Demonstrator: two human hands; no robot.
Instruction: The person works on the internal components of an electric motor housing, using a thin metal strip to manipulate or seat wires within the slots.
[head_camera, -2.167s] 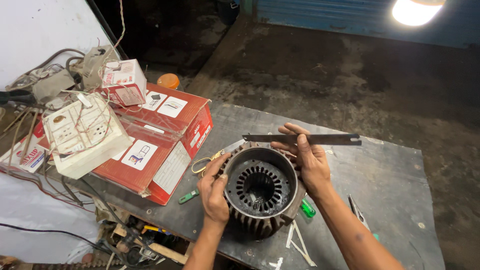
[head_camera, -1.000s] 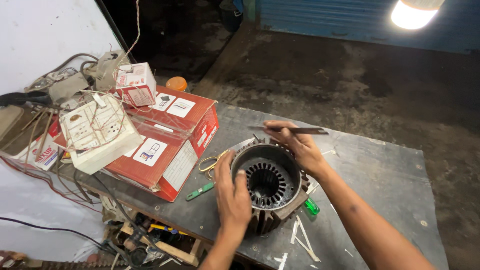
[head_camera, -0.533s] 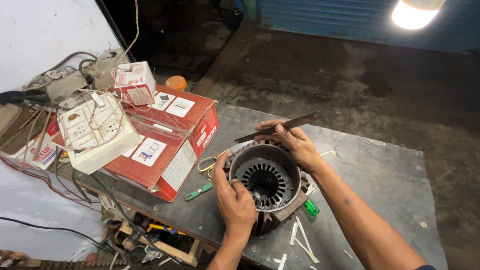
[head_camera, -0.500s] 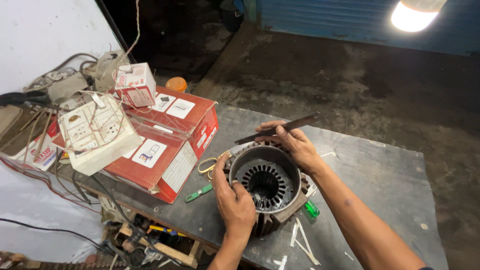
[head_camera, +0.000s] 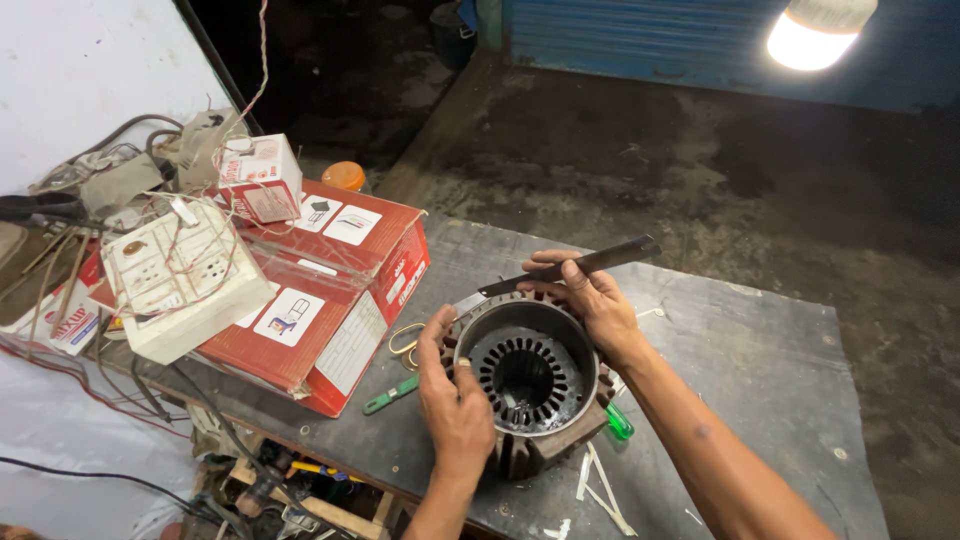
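dark grey steel makes up the bench (head_camera: 720, 340), and near its middle sits the motor stator (head_camera: 527, 385), a round ribbed housing with a ring of slotted laminations showing inside its open top. we have our left hand (head_camera: 455, 405) on the near-left rim, fingers curled over the edge and thumb along the outside, closed on the housing to steady it. our right hand (head_camera: 595, 300) rests on the far rim and pinches a long flat metal blade (head_camera: 560, 272), its dark handle end pointing far right and its paler tip lying at the far-left edge of the rim. whether the tip touches the rim or hangs just above it, we cannot tell.

we judge this to be the step of bringing the blade to the top edge of the housing. the next move seems to call for a firm left hold and a shallow blade angle.

a green-handled tool (head_camera: 390, 396) lies just left of the stator, beside the red cardboard box (head_camera: 340, 300). a white switchboard (head_camera: 180, 275) sits on that box.
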